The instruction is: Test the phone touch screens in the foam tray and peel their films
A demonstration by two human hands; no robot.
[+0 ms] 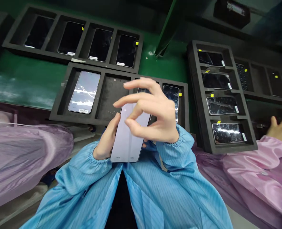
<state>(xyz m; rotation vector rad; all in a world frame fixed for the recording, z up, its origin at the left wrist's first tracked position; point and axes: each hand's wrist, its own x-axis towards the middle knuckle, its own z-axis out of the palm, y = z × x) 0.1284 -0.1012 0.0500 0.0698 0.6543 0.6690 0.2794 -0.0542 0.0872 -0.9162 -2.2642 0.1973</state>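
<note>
My left hand (106, 136) grips the left edge of a smartphone (128, 151), which stands tilted with its pale lit screen toward me. My right hand (150, 114) curls over the phone's upper half, hiding its top, with thumb and forefinger curved close to the screen. Whether those fingers grip the phone I cannot tell. Just beyond my hands lies a black foam tray (102, 95) holding a phone (83, 92) on the left and another phone (171, 101) on the right. Blue striped sleeves cover both my forearms.
Another black foam tray (74, 54) with several dark phones lies behind, and a third (193, 95) with several phones stands at right, on a green bench (36, 73). A co-worker's hand (280, 128) and pink sleeve (255, 171) are at right; another pink sleeve (24, 152) is at left.
</note>
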